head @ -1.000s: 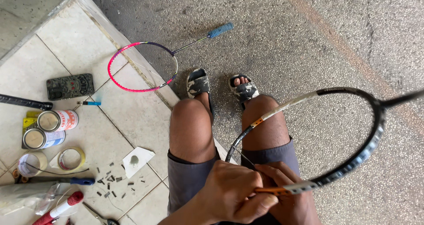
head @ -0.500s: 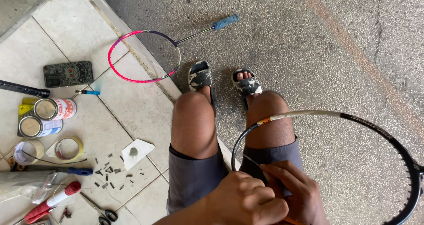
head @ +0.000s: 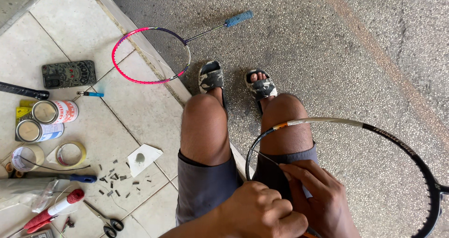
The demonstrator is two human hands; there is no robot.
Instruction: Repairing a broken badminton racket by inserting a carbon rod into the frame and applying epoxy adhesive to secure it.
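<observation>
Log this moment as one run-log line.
left hand: on black racket frame | right hand: pinching string at frame | pink racket: lying on floor

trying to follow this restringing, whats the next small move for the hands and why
Probably draw the thin string taut with the right hand while the left hand steadies the black racket frame: the frame is unstrung, and both hands meet at its lower rim.

The racket frame [head: 397, 140] looked glossy black, one stretch pale and worn. The floor [head: 327, 55] was rough speckled concrete; the tiles [head: 140, 111] smooth. Two cans [head: 44, 121] shone metallic.
</observation>
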